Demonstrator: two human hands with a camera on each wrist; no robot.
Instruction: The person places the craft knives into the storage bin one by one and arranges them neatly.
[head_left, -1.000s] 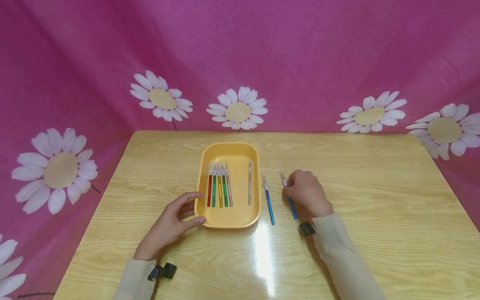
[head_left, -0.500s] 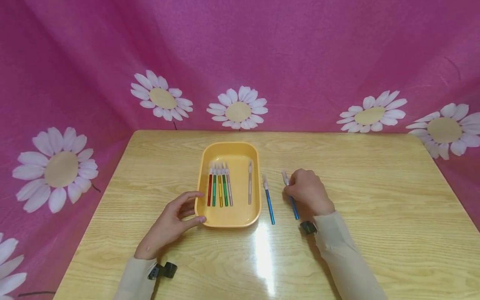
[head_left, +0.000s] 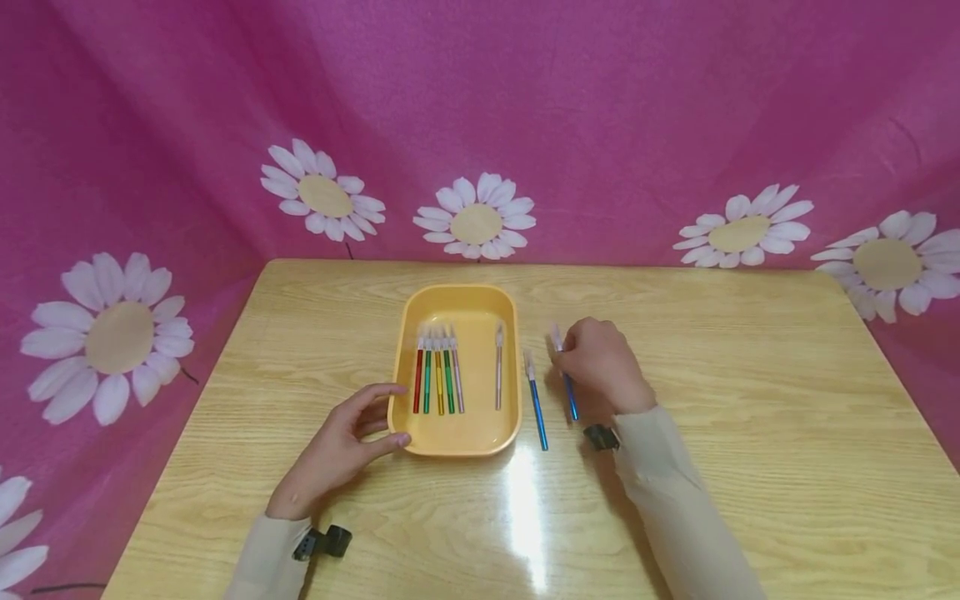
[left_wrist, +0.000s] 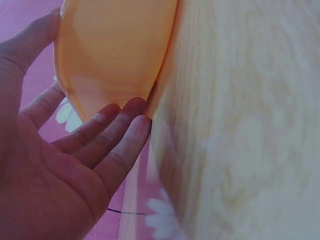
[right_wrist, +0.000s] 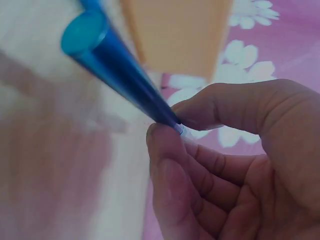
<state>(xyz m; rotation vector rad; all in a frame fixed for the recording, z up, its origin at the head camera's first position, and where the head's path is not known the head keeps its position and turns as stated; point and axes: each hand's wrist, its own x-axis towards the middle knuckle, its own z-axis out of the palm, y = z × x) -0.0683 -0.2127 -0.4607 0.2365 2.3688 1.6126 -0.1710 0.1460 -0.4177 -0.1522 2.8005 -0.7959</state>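
My right hand (head_left: 606, 365) pinches a blue craft knife (head_left: 571, 398) with a pale clear cap, between thumb and fingertips near the capped end. In the right wrist view its metallic blue handle (right_wrist: 122, 75) points up toward the camera. A second blue craft knife (head_left: 537, 412) lies on the table between that hand and a yellow tray (head_left: 465, 440). My left hand (head_left: 341, 442) holds the tray's left side, thumb and index finger over the rim. The left wrist view shows its other fingers (left_wrist: 117, 150) against the outer wall.
Inside the tray, a row of several capped craft knives (head_left: 440, 387) in red, green, yellow and pale purple lies at the left. One pale purple knife (head_left: 498, 379) lies apart at the right. Behind the wooden table (head_left: 720, 350) hangs a pink flowered cloth (head_left: 600, 125).
My right hand has moved the blue craft knife up and to the left, nearer the tray. The left hand and the tray stay in place.
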